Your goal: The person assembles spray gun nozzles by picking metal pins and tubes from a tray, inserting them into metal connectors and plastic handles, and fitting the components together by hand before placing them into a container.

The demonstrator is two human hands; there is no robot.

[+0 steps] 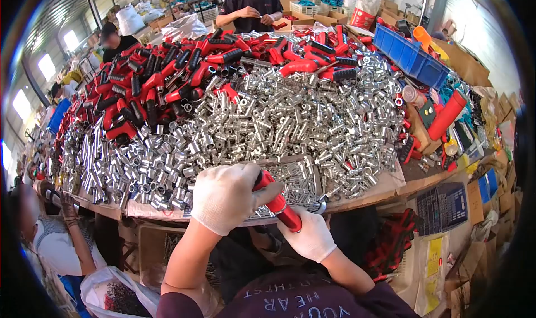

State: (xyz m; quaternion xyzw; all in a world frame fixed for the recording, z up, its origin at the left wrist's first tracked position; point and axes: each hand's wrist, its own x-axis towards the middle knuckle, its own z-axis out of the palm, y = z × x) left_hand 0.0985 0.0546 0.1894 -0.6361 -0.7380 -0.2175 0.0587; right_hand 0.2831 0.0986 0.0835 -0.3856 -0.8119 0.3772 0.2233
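Observation:
A red and black tool handle [283, 212] slants down to the right in front of my chest, over the table's near edge, with a silvery band around it. My left hand [223, 198], in a white knit glove, is closed around its upper, black-gripped end. My right hand [310, 235], gloved too, is closed at the lower red end; its fingers are partly hidden behind the handle. A shiny curved metal piece [320, 206] shows just above the right hand. Beyond my hands lies a big heap of small silver metal parts [268, 117].
Red and black tool handles [151, 72] are piled at the back left. A blue bin [410, 53] and a red cylinder [448, 115] stand at right. One person [251, 11] works across the table, another [61, 240] sits at left. A plastic bag [120, 293] hangs low left.

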